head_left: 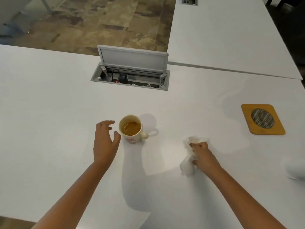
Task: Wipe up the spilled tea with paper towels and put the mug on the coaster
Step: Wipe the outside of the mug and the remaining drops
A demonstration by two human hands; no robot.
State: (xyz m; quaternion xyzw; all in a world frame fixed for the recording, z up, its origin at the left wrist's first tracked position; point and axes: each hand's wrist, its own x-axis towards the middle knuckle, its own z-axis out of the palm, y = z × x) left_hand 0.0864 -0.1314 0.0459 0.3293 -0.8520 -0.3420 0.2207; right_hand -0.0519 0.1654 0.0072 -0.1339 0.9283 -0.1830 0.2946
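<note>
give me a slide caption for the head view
Left hand open beside the mug, right hand clutching a paper towel, coaster empty.

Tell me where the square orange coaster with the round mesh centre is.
The square orange coaster lies on the white table's far right, empty, beyond the right hand.

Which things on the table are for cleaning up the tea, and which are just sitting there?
For the job:
- mug with tea in it, by the open left hand
- crumpled paper towel, gripped in the right hand
- coaster, far right, nothing on it yet

Just lying about:
- open cable box with plugs, set in the table
- white thing at the right edge, too cut off to tell
</note>
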